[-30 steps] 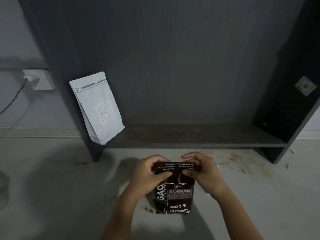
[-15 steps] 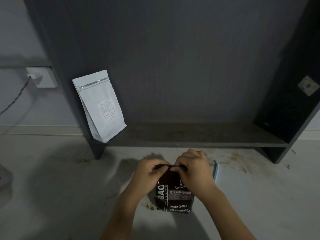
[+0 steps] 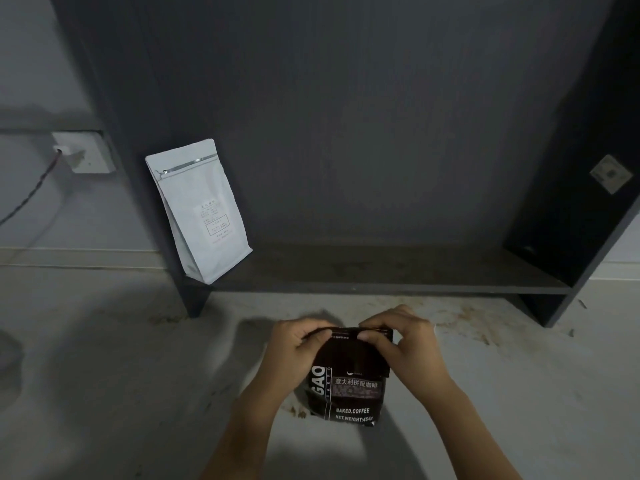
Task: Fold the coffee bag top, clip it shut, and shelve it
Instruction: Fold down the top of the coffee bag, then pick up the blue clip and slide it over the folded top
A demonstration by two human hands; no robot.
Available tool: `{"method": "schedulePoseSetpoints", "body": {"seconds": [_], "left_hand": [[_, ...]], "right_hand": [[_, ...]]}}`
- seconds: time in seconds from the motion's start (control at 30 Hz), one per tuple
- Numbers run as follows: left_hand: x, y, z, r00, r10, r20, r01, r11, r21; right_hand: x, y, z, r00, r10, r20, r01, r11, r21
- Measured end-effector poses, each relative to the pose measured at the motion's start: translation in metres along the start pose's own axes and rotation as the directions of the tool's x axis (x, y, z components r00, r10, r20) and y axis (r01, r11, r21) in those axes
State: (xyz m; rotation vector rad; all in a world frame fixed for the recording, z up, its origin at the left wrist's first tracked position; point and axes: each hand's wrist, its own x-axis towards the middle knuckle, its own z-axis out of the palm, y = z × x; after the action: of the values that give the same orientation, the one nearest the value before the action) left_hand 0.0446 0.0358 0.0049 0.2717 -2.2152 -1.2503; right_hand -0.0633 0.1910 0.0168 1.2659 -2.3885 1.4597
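Both hands, left (image 3: pixel 294 351) & right (image 3: pixel 405 344), pinch the coffee bag (image 3: pixel 349 386) top, seemingly mid-fold; no clip visible, shelf (image 3: pixel 381 271) placement pending.

Looks like a bare room in a home or storeroom, pretty dim. Stained grey floor (image 3: pixel 104 393), plain wall with a socket (image 3: pixel 85 152) and plugged-in cable (image 3: pixel 31 195), and a dark open shelf unit (image 3: pixel 381 278) holding a white pouch (image 3: pixel 199 209).

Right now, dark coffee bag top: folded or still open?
Folded over, unclipped. The dark coffee bag stands upright; left hand and right hand pinch its flattened top edge. No clip visible.
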Motion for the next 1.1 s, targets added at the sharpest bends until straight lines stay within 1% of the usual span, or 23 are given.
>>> {"method": "schedulePoseSetpoints", "body": {"seconds": [0.1,0.13,0.23,0.33,0.4,0.47,0.57,0.67,0.7,0.77,0.8,0.83,0.9,0.97,1.03,1.1], "left_hand": [[0.000,-0.003,-0.004,1.000,-0.009,-0.022,0.008,1.000,-0.023],[0.000,-0.004,-0.003,0.999,-0.021,-0.024,0.020,0.999,-0.042],[-0.001,-0.005,0.001,0.999,-0.044,-0.030,0.041,0.994,-0.104],[-0.003,-0.005,0.011,0.997,-0.068,-0.043,0.058,0.980,-0.189],[-0.005,-0.006,0.017,0.990,-0.134,-0.047,0.118,0.960,-0.255],[-0.007,-0.010,0.024,0.973,-0.227,-0.036,0.208,0.936,-0.283],[-0.008,-0.015,0.027,0.940,-0.340,-0.033,0.314,0.898,-0.309],[-0.006,-0.019,0.027,0.930,-0.367,-0.033,0.340,0.891,-0.301],[-0.006,-0.019,0.028,0.928,-0.371,-0.032,0.345,0.889,-0.302],[-0.007,-0.021,0.029,0.918,-0.396,-0.035,0.367,0.878,-0.306],[-0.007,-0.022,0.029,0.914,-0.403,-0.041,0.372,0.875,-0.311],[-0.008,-0.022,0.030,0.913,-0.406,-0.050,0.370,0.873,-0.318],[-0.007,-0.022,0.030,0.913,-0.404,-0.053,0.366,0.870,-0.331],[-0.007,-0.022,0.031,0.915,-0.401,-0.045,0.363,0.867,-0.341],[-0.006,-0.023,0.031,0.918,-0.393,-0.048,0.354,0.869,-0.344],[-0.004,-0.023,0.032,0.920,-0.388,-0.052,0.348,0.872,-0.344]], "right_hand": [[-0.010,0.009,-0.001,0.985,0.110,0.131,-0.112,0.994,0.005],[-0.013,0.012,0.000,0.980,0.134,0.150,-0.137,0.990,0.015],[-0.019,0.018,0.004,0.970,0.230,0.074,-0.235,0.969,0.074],[-0.019,0.023,0.012,0.964,0.264,0.001,-0.264,0.962,0.071],[-0.018,0.023,0.016,0.965,0.261,-0.021,-0.259,0.964,0.056],[-0.018,0.025,0.018,0.966,0.256,-0.022,-0.254,0.966,0.051],[-0.016,0.027,0.015,0.971,0.237,0.018,-0.238,0.970,0.050],[-0.018,0.030,0.011,0.974,0.222,0.050,-0.227,0.962,0.151],[-0.019,0.029,0.009,0.973,0.231,0.029,-0.232,0.950,0.207],[-0.019,0.034,0.008,0.952,0.298,-0.071,-0.267,0.921,0.282],[-0.020,0.039,0.008,0.934,0.331,-0.132,-0.290,0.921,0.262],[-0.020,0.046,0.008,0.919,0.349,-0.183,-0.314,0.930,0.194],[-0.022,0.062,0.009,0.907,0.353,-0.229,-0.361,0.932,0.006],[-0.027,0.078,0.013,0.912,0.345,-0.223,-0.382,0.911,-0.154],[-0.032,0.091,0.018,0.907,0.379,-0.185,-0.415,0.879,-0.236],[-0.036,0.097,0.025,0.885,0.438,-0.157,-0.465,0.831,-0.305]]}}
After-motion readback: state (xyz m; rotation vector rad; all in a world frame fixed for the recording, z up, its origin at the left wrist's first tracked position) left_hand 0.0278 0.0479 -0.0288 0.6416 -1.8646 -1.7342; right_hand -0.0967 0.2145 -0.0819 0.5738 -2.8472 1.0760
